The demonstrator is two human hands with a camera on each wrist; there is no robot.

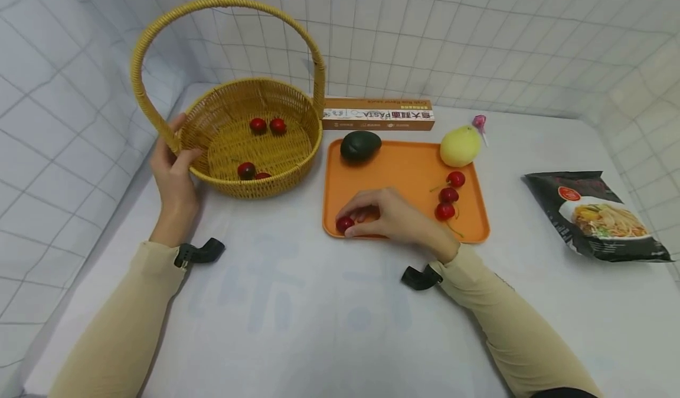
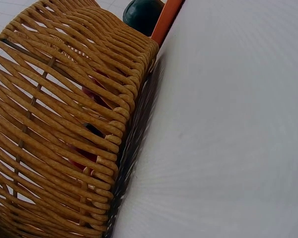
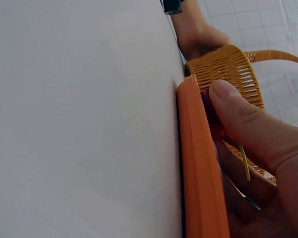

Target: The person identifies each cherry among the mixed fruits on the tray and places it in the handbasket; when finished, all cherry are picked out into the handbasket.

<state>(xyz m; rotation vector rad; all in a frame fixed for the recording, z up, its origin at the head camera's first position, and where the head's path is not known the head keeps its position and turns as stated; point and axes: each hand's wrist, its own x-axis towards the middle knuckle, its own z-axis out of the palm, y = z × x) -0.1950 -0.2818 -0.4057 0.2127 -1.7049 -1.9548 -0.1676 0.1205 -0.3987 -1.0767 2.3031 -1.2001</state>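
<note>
At the left stands a yellow wicker basket (image 1: 249,188) with a tall arched handle and several cherries (image 1: 258,126) inside. My left hand (image 1: 177,176) grips its left rim by the foot of the handle, thumb over the inside. In the left wrist view the woven wall (image 2: 64,124) fills the left side, with red showing through the gaps. My right hand (image 1: 390,215) reaches over the near left corner of an orange tray (image 1: 404,173), thumb and fingers pinching a dark red cherry (image 1: 345,225). A green stem (image 3: 245,163) shows beside the thumb in the right wrist view.
On the tray are an avocado (image 1: 360,146), a yellow-green pear-like fruit (image 1: 460,146) at the far right corner and three cherries (image 1: 448,195). Behind it lies a pasta box (image 1: 378,114). A pink lollipop (image 1: 480,122) and a black noodle packet (image 1: 597,216) lie rightward.
</note>
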